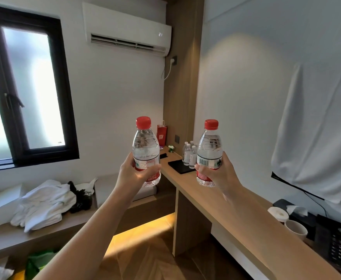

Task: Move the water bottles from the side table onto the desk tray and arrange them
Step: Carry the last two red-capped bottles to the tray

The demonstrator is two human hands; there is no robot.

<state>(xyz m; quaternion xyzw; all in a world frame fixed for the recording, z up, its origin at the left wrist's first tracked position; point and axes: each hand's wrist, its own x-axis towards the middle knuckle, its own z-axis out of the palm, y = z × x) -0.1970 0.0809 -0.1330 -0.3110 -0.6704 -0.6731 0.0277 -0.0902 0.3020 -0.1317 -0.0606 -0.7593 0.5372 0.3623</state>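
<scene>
Left bottle (145, 147) is gripped upright in left hand (134, 173), right bottle (210, 147) in right hand (223, 174), fingers (152, 169) curled round the labels. Both are held in air, short of the tray (176, 166) on the surface (206, 196). Each should be lowered vertically, base flat, beside the three standing bottles (188, 156).

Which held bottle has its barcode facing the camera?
The bottle in the right hand: a barcode on its label. The bottle in the left hand shows only red print.
</scene>
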